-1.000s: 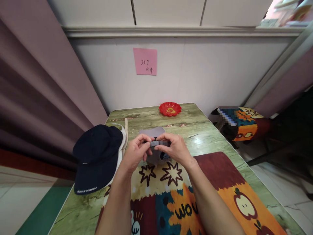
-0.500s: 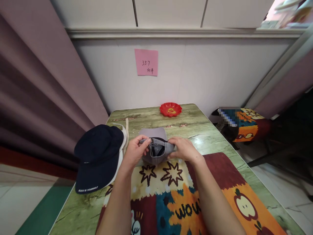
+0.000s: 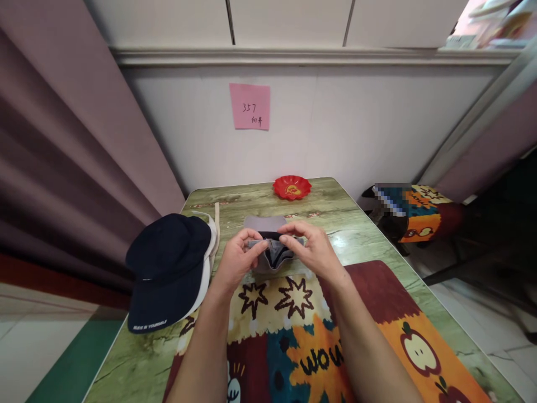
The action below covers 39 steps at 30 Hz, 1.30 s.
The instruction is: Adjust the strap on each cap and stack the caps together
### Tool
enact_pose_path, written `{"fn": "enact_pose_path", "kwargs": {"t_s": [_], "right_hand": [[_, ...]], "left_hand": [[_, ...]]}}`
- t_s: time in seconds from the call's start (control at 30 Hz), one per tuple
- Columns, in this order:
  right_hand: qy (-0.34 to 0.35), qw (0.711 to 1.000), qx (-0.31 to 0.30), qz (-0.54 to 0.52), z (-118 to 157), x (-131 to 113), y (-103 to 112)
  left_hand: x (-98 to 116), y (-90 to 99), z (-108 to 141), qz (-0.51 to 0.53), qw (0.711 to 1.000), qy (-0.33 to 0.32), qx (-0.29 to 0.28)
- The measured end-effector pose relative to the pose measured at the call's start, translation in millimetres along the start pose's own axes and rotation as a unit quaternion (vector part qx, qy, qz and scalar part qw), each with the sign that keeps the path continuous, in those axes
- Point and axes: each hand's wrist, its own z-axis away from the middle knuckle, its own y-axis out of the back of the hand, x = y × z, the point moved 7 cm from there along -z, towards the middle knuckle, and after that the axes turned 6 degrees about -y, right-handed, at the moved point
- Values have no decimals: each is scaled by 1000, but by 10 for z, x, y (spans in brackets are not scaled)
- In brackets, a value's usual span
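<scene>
Looking down from the head view at a lavender-grey fabric baseball cap [image 3: 264, 267], held over the middle of a green wood-patterned table [image 3: 348, 229], right by the far edge of a patchwork-print mat [image 3: 373, 285]. Turned brim-first away from the body, back opening toward the camera. Can't tell whether resting flat or slightly raised.

Pinching one side of the narrow grey back strap [image 3: 274, 244] between thumb and fingers of the left hand [image 3: 235, 257]. Doing much the same on the other side with the right hand [image 3: 314, 250], thumb close to the left one. Can't make out any buckle, or whether fastened or loose in the middle.

Seems to be mid-fiddle with that strap, at a guess. Probably calls for keeping both pinches snug and level, working with the thumbs, without crushing the soft crown.

Also in view: a navy-blue fabric cap [image 3: 168, 257] off to the left, lying on top of some white headwear [image 3: 214, 235], plus a red scalloped dish [image 3: 292, 181] near the back edge.
</scene>
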Motion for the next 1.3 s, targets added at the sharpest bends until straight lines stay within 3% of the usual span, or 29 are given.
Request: {"fn": "enact_pose_path", "kwargs": {"t_s": [0.13,0.27,0.47,0.67,0.77,0.97,1.3], "right_hand": [[38,999,15,2,-7,-97,-214],[51,998,5,42,-12,-81,-271],[65,994,1,89,2,-109,-262],[27,998,59,-8,3,-114,-177],[-45,994,13,-99,-22,20,-218],[-116,939,-54,-321,-58,153,-286],[-101,935,-79,-329,-54,109,-293]], "left_hand": [[-23,-75,-8,11,999,-7,-30],[-42,-118,-4,21,998,-1,-53],[-11,-118,10,49,999,9,-11],[40,-161,24,122,992,10,-30],[51,-174,36,162,986,14,-49],[48,-174,51,123,991,6,-60],[20,-176,39,117,992,24,-33]]}}
